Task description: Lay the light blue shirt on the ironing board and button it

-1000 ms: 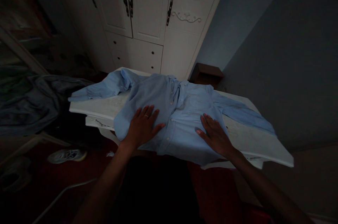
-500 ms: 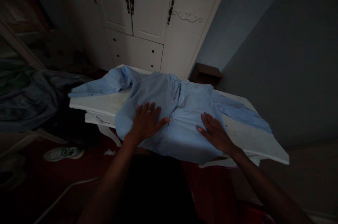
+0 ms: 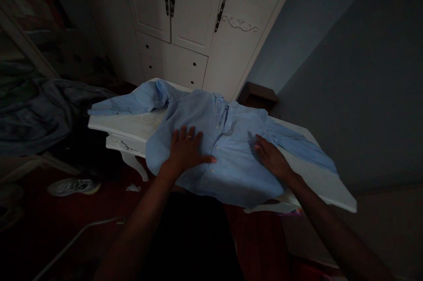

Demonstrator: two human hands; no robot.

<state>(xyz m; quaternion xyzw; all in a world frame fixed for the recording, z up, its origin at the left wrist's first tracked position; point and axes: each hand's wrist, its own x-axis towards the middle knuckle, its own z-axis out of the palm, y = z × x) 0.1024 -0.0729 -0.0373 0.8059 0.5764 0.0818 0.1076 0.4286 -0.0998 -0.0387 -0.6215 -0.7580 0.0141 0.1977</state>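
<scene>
A light blue button-up shirt [image 3: 236,168] lies front side up on a white table [image 3: 130,126], its sleeves stretched out to the left and the right. The collar is at the far edge, and the lower hem hangs over the near edge. My left hand [image 3: 187,151] is spread flat on the shirt's left front, the thumb reaching to the button strip; a ring shows on one finger. Over the shirt's right front, my right hand [image 3: 272,157] is tilted on its side with its fingers loosely extended, casting a shadow on the cloth. Nothing is held in it.
Behind the table stands a white wardrobe [image 3: 188,12] with dark handles. A brown box-like piece [image 3: 259,95] is by the wall. Grey cloth [image 3: 36,118] is heaped at left. On the red floor lie a shoe [image 3: 74,187] and a pale cord [image 3: 79,234].
My right hand has turned from lying flat on the shirt to a sideways tilt, its fingers drawn closer together. My left hand stays on the cloth. The view has shifted slightly.
</scene>
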